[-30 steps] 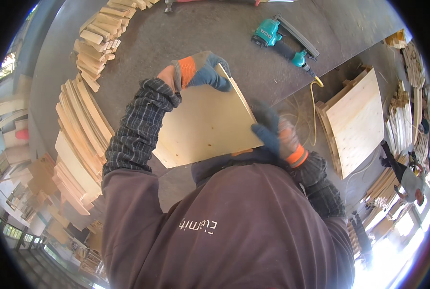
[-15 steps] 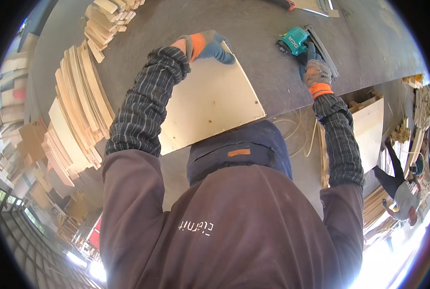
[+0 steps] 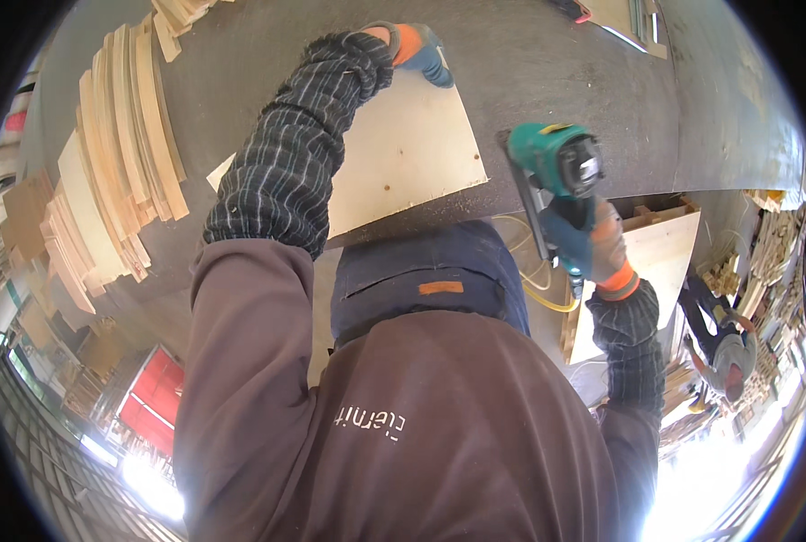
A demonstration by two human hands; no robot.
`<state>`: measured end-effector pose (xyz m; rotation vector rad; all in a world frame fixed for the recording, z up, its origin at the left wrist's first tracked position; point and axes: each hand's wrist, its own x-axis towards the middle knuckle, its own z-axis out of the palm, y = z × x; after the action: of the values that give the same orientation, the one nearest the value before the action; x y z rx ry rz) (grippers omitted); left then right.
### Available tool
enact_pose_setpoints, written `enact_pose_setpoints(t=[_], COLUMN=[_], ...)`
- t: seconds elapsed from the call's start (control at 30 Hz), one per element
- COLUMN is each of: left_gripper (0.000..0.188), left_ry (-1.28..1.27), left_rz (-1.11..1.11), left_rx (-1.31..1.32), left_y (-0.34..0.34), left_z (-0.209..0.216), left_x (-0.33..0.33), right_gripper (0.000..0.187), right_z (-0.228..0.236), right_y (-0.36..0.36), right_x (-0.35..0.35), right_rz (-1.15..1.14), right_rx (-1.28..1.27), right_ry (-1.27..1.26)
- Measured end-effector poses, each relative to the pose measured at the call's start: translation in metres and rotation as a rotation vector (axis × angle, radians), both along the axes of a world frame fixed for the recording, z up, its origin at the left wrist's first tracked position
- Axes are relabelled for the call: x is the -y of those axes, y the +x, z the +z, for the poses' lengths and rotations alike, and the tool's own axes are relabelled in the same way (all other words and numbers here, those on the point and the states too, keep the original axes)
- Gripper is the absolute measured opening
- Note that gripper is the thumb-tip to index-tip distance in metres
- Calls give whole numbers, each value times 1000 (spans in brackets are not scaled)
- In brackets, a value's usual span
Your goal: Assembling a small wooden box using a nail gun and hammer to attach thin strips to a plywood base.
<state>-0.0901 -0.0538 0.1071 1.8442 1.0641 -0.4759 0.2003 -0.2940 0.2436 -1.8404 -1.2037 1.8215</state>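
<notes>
A pale wooden panel [image 3: 407, 154] with several small dark marks lies at the table's near edge, in front of my body. At its far edge my left hand [image 3: 424, 52], in a grey-blue and orange glove, is closed over the rim. My gloved right hand [image 3: 593, 242] is wrapped round the handle of a green nail gun [image 3: 548, 154], held up to the right of the panel and apart from it. The nail gun's long dark magazine points back toward me. A yellow air hose [image 3: 552, 303] runs below the gun. My left sleeve hides the panel's left part.
Curved wooden strips [image 3: 123, 126] are stacked on the dark table [image 3: 285, 41] at left. Another wooden panel [image 3: 660, 248] stands beyond the table edge at right. A board with metal strips [image 3: 638, 23] lies at the far right. A person [image 3: 724, 348] is in the right background.
My right hand has lifted the nail gun off the table and brought it nearer, turning it. My left hand stays on the panel's far edge. The view has shifted.
</notes>
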Motion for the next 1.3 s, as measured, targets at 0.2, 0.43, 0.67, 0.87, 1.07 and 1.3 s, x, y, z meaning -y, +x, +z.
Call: enact_pose_setpoints(t=[0.2,0.43,0.67,0.87,1.07,1.3], left_gripper=[51,50,49,48,43,36], left_ry=[50,108,192,276,154,154], left_rz=[-66,-79,-141,-223,-16,-17], left_rx=[-61,12,108,186,-200,-298], left_y=[4,-10,-20,-23,20,33], left_z=[1,-59,-89,-98,-124,-125], left_x=[1,-13,-16,1,-5,-4], right_gripper=[21,23,21,15,16,20], right_z=[-26,-35,-23,-8,-14,-20], right_y=[-22,-25,-32,-9,-2,-8], right_x=[9,10,5,17,15,9], right_rz=[72,94,27,45,-115,-87], right_rx=[-12,-16,-21,97,-38,-20], right_ry=[18,-34,-121,71,-24,-33])
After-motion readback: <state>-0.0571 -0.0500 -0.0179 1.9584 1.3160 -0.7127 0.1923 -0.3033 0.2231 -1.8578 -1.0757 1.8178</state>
